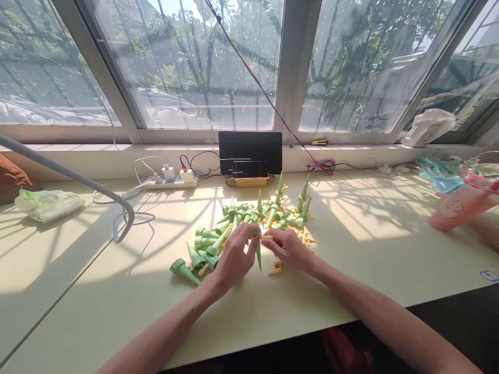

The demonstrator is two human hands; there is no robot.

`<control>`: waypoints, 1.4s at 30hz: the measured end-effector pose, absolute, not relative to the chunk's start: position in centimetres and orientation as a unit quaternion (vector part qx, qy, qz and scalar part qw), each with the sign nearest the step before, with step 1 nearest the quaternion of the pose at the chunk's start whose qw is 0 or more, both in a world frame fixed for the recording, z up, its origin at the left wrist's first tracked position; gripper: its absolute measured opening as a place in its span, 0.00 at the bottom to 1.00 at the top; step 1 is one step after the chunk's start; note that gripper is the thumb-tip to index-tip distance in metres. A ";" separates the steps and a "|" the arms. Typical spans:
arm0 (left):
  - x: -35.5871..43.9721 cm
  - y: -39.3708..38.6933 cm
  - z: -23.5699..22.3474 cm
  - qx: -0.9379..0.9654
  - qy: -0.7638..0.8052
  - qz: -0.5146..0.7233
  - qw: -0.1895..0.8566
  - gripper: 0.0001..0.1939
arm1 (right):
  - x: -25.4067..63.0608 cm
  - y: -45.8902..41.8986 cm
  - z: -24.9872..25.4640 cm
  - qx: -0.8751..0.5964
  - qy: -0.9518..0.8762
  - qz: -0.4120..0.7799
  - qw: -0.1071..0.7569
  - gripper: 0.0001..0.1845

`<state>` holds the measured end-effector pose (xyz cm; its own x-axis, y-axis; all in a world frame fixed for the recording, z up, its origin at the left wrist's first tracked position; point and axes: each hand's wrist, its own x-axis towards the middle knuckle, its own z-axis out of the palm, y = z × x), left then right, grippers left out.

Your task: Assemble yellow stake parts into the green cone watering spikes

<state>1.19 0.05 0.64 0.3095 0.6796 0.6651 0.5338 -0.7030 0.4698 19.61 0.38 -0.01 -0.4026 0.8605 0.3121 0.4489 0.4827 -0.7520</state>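
Green tapered plastic spike (259, 256), pointing toward the pale-yellow table's (117, 311) front edge, is best kept steady in the grasping left hand (235, 255), while the right hand (290, 250) pinches, seemingly, a small yellow piece (266, 237).

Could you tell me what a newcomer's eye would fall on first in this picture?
Probably the heap of green cones mid-table, mixed with small yellow parts. Just in front, the left hand holds one cone, point down, beside the right hand. Behind the heap stands a dark screen.
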 end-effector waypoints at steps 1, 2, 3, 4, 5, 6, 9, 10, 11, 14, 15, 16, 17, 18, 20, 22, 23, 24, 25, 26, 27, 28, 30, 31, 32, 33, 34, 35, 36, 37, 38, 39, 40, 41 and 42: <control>1.2 0.1 0.6 0.805 0.378 0.450 0.081 0.04 | 19.6 0.4 0.0 -0.413 -0.788 0.289 0.353 0.16; 1.2 0.1 0.6 0.806 0.378 0.448 0.080 0.04 | 19.6 0.4 0.0 -0.409 -0.791 0.285 0.354 0.18; 1.2 0.1 0.6 0.807 0.379 0.447 0.078 0.04 | 19.5 0.4 -0.1 -0.406 -0.793 0.282 0.357 0.20; 1.2 0.1 0.6 0.808 0.378 0.445 0.078 0.04 | 19.5 0.4 -0.1 -0.403 -0.795 0.280 0.358 0.22; 1.2 0.1 0.6 0.808 0.377 0.447 0.074 0.04 | 19.5 0.4 -0.1 -0.399 -0.796 0.279 0.359 0.23; 1.3 0.1 0.6 0.809 0.376 0.446 0.073 0.04 | 19.5 0.5 -0.1 -0.396 -0.798 0.279 0.359 0.24; 1.3 0.1 0.6 0.810 0.375 0.446 0.068 0.04 | 19.5 0.5 0.0 -0.391 -0.799 0.285 0.358 0.26; 1.2 0.0 0.7 0.810 0.374 0.446 0.066 0.04 | 19.6 0.5 0.0 -0.390 -0.798 0.287 0.358 0.26; 1.2 0.0 0.7 0.810 0.373 0.447 0.065 0.04 | 19.6 0.5 0.0 -0.391 -0.798 0.288 0.358 0.26; 1.2 0.1 0.6 0.811 0.372 0.447 0.063 0.04 | 19.6 0.5 -0.1 -0.399 -0.795 0.284 0.358 0.26; 1.2 0.1 0.6 0.811 0.373 0.447 0.064 0.04 | 19.6 0.5 -0.1 -0.405 -0.793 0.282 0.358 0.25; 1.2 0.1 0.7 0.810 0.374 0.447 0.066 0.04 | 19.7 0.5 -0.1 -0.412 -0.789 0.281 0.358 0.23; 1.2 0.1 0.7 0.809 0.375 0.447 0.068 0.03 | 19.7 0.4 -0.1 -0.419 -0.785 0.283 0.359 0.20; 1.2 0.1 0.7 0.809 0.376 0.447 0.071 0.03 | 19.7 0.4 -0.1 -0.423 -0.781 0.286 0.359 0.17; 1.2 0.1 0.7 0.808 0.378 0.446 0.073 0.03 | 19.7 0.4 -0.1 -0.418 -0.781 0.292 0.361 0.13; 1.2 0.1 0.7 0.809 0.380 0.444 0.071 0.03 | 19.7 0.4 -0.1 -0.403 -0.787 0.291 0.365 0.15; 1.2 0.1 0.7 0.809 0.380 0.442 0.070 0.03 | 19.6 0.4 -0.1 -0.396 -0.790 0.289 0.367 0.18; 1.2 0.0 0.6 0.810 0.379 0.441 0.069 0.03 | 19.6 0.4 -0.1 -0.393 -0.792 0.287 0.369 0.21; 1.2 0.0 0.6 0.811 0.379 0.440 0.068 0.03 | 19.6 0.4 -0.1 -0.392 -0.793 0.285 0.368 0.23; 1.2 0.0 0.6 0.812 0.378 0.440 0.068 0.03 | 19.6 0.4 0.0 -0.393 -0.794 0.283 0.367 0.24; 1.3 0.0 0.6 0.812 0.377 0.439 0.068 0.03 | 19.6 0.5 0.0 -0.396 -0.793 0.282 0.367 0.24; 1.3 0.0 0.5 0.813 0.377 0.439 0.068 0.04 | 19.6 0.5 0.0 -0.397 -0.794 0.282 0.365 0.24; 1.3 0.0 0.5 0.813 0.376 0.438 0.067 0.04 | 19.6 0.5 -0.1 -0.404 -0.792 0.280 0.362 0.24; 1.3 0.0 0.5 0.813 0.377 0.439 0.067 0.04 | 19.6 0.5 -0.1 -0.410 -0.790 0.279 0.361 0.23; 1.3 0.0 0.5 0.812 0.377 0.440 0.067 0.04 | 19.6 0.5 -0.1 -0.417 -0.787 0.278 0.360 0.21; 1.3 0.0 0.5 0.812 0.377 0.441 0.068 0.04 | 19.6 0.5 -0.2 -0.423 -0.784 0.279 0.358 0.19; 1.3 0.1 0.6 0.811 0.377 0.443 0.069 0.04 | 19.6 0.5 -0.2 -0.426 -0.783 0.279 0.358 0.17; 1.3 0.1 0.6 0.810 0.377 0.443 0.070 0.04 | 19.6 0.5 -0.2 -0.426 -0.783 0.279 0.358 0.15; 1.2 0.1 0.6 0.810 0.378 0.443 0.071 0.04 | 19.6 0.5 -0.3 -0.422 -0.785 0.277 0.358 0.15; 1.2 0.1 0.6 0.810 0.379 0.442 0.071 0.04 | 19.6 0.5 -0.3 -0.417 -0.788 0.273 0.361 0.16; 1.2 0.1 0.6 0.810 0.379 0.441 0.071 0.04 | 19.6 0.5 -0.3 -0.413 -0.791 0.269 0.363 0.19; 1.2 0.1 0.6 0.810 0.379 0.441 0.070 0.04 | 19.5 0.6 -0.3 -0.409 -0.793 0.265 0.365 0.22; 1.2 0.2 0.6 0.811 0.378 0.441 0.069 0.04 | 19.5 0.6 -0.3 -0.405 -0.795 0.265 0.365 0.24; 1.2 0.2 0.6 0.811 0.377 0.442 0.069 0.04 | 19.5 0.7 -0.3 -0.401 -0.797 0.267 0.363 0.25; 1.2 0.2 0.6 0.811 0.376 0.442 0.069 0.04 | 19.5 0.7 -0.3 -0.398 -0.799 0.271 0.361 0.26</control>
<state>1.24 0.16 0.59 0.3258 0.6707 0.6663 0.5491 -0.7080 0.4441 19.50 0.68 -0.33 -0.4227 0.8316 0.3601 0.4399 0.5357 -0.7208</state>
